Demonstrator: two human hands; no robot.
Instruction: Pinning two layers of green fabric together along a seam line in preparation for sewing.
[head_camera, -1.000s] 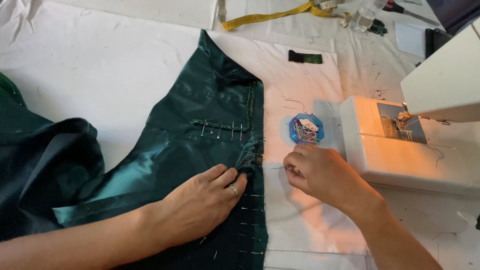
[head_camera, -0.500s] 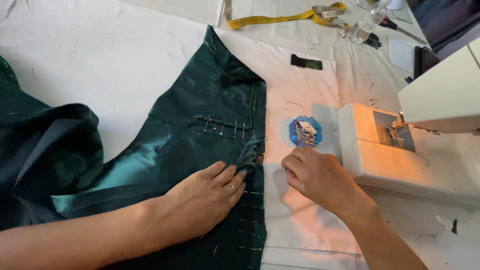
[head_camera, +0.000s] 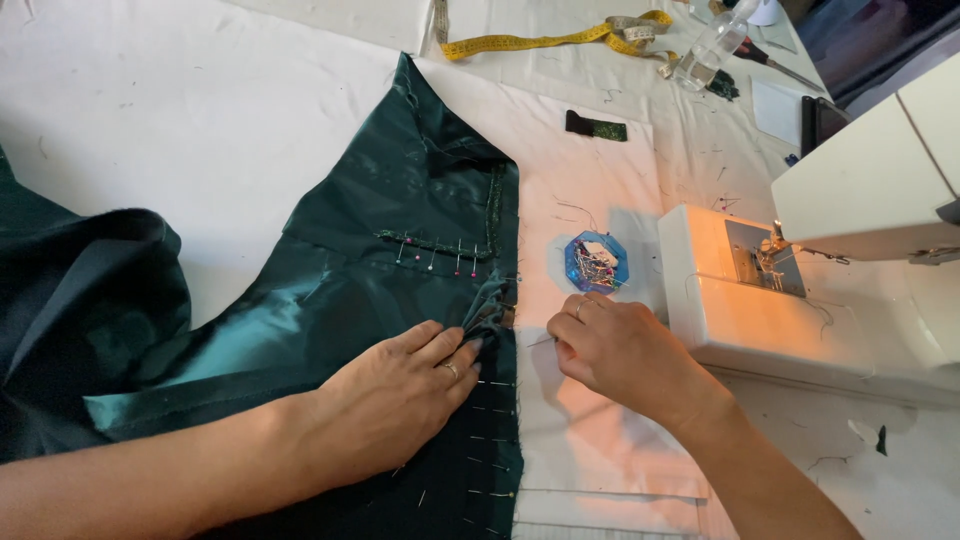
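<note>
White table (head_camera: 200, 110) bears green fabric (head_camera: 400, 250), sewing machine (head_camera: 800, 300).

Yellow tape measure (head_camera: 545, 40), clear bottle (head_camera: 712, 45) (lying tilted)

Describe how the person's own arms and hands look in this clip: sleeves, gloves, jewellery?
Both forearms are bare to the frame edge: no sleeves, no gloves, no watch. The left hand wears a thin ring on one finger. The right hand also wears a ring. Nails look short; polish cannot be told.
</note>
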